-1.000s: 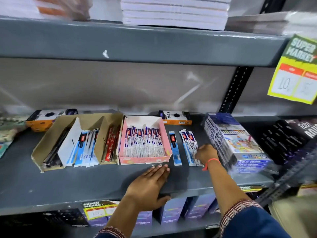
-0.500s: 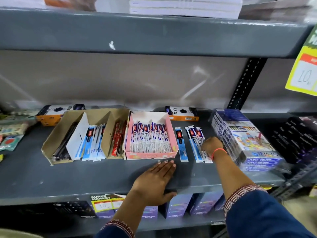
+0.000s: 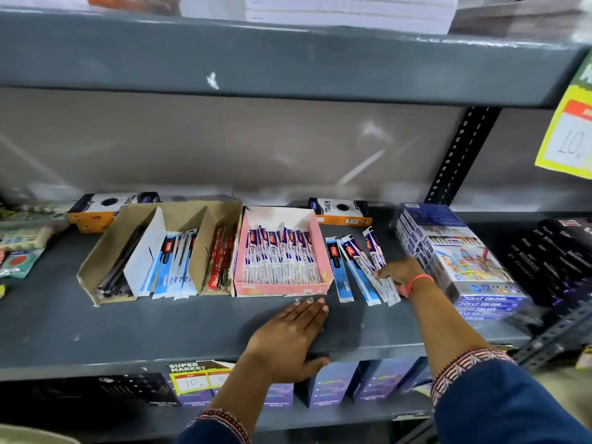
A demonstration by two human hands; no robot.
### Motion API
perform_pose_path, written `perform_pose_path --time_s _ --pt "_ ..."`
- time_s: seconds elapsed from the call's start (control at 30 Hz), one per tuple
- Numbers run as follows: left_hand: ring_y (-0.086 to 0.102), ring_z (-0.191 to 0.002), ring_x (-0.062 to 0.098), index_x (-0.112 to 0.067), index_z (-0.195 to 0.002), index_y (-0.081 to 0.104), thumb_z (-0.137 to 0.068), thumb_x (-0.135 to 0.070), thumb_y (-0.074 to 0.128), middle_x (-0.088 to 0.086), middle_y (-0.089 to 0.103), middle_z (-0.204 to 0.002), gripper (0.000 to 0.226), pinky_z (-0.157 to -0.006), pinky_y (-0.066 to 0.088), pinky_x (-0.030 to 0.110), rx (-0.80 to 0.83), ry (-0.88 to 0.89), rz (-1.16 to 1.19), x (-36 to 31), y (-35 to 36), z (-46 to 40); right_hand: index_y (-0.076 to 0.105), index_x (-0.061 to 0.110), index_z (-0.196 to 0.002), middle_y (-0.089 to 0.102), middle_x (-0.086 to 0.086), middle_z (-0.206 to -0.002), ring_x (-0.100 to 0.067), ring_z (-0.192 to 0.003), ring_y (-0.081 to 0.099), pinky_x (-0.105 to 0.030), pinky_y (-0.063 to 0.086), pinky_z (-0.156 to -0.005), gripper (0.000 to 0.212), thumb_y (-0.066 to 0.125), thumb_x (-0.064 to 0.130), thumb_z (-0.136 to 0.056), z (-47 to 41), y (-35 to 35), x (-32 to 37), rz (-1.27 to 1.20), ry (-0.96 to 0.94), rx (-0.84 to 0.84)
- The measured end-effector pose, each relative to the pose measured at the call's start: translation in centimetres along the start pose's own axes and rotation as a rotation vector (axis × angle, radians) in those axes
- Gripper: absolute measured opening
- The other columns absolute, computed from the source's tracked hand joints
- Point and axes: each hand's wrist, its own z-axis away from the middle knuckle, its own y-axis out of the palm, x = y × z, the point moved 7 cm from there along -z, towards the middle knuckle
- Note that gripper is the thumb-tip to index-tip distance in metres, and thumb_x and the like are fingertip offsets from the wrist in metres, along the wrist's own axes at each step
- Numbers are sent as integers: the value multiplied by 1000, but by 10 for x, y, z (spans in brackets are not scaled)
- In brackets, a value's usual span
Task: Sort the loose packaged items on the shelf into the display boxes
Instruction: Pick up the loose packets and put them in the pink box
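While left hand stays flat, right hand now lifts loose packets.

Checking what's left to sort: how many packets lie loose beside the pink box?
4 visible: a blue packet nearest the pink box, two beside it, one under the right hand. More may be hidden.

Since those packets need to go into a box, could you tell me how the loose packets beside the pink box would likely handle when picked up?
The loose packets look long, thin and flat, so probably light and somewhat bendy. Their wrappers look glossy, so they may slide over each other. They lie fanned out under the right hand, so gathering them first seems wise.
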Motion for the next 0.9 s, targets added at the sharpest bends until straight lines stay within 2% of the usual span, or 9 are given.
perform_pose_path --time_s 0.03,0.07,0.1,0.17,0.27,0.33,0.4,0.53,0.9 --pt "-6 -142 16 -16 -146 -5 -89 -61 29 3 -2 -157 80 -108 -15 25 -3 -2 9 0 -1 0 58 -17 -110 59 -30 -120 -41 -110 57 -42 45 -94 36 67 -11 -75 3 -4 3 -24 -16 -4" --pt "-7 -142 15 -17 -146 -5 -88 -62 30 2 -3 -157 81 -106 -18 24 -3 -5 21 0 -1 0 63 -12 -96 62 -28 -107 -36 -93 62 -38 48 -83 22 68 -10 -75 9 -6 8 -60 -42 2" --pt "-7 -142 15 -18 -146 -5 -88 -62 31 1 -4 -157 81 -105 -20 23 -1 -9 33 1 -1 1 63 -3 -80 62 -22 -92 -28 -74 59 -32 46 -69 10 70 -7 -75 15 -7 13 -117 -67 18" --pt "-8 -142 15 -18 -146 -4 -87 -62 32 0 -4 -157 81 -103 -22 24 2 -6 33 0 -2 0 55 7 -69 59 -13 -69 -20 -57 50 -26 39 -55 19 67 -3 -78 28 0 21 -325 -81 122" --pt "-5 -142 17 -16 -146 -2 -87 -61 31 3 -3 -157 82 -106 -21 29 22 -10 4 0 -1 -1 59 11 -69 66 2 -49 -8 -44 55 -14 41 -37 22 59 -6 -83 60 29 35 -544 -123 327" --pt "-2 -143 18 -15 -147 1 -87 -61 32 5 1 -157 82 -110 -14 29 36 -19 5 1 -1 -3 61 9 -68 67 1 -49 -8 -42 58 -14 44 -37 24 57 -10 -82 84 53 46 -642 -159 437" --pt "3 -143 21 -13 -147 3 -88 -59 33 8 5 -157 81 -113 -7 32 44 -17 9 0 -2 -3 62 7 -67 68 -3 -55 -14 -49 61 -21 51 -48 24 57 -12 -81 103 73 54 -693 -191 518" --pt "1 -142 20 -14 -146 -3 -88 -58 34 7 1 -157 82 -116 4 34 72 -33 11 0 -1 -3 62 9 -68 69 2 -56 -4 -44 57 -13 43 -42 23 59 -9 -81 129 98 67 -714 -247 631" --pt "-9 -142 18 -14 -145 -11 -90 -58 33 3 -9 -157 83 -113 -4 32 111 -41 -24 0 3 -4 64 1 -80 72 -4 -65 -4 -46 60 -10 44 -41 11 61 -10 -80 142 97 79 -758 -246 602"
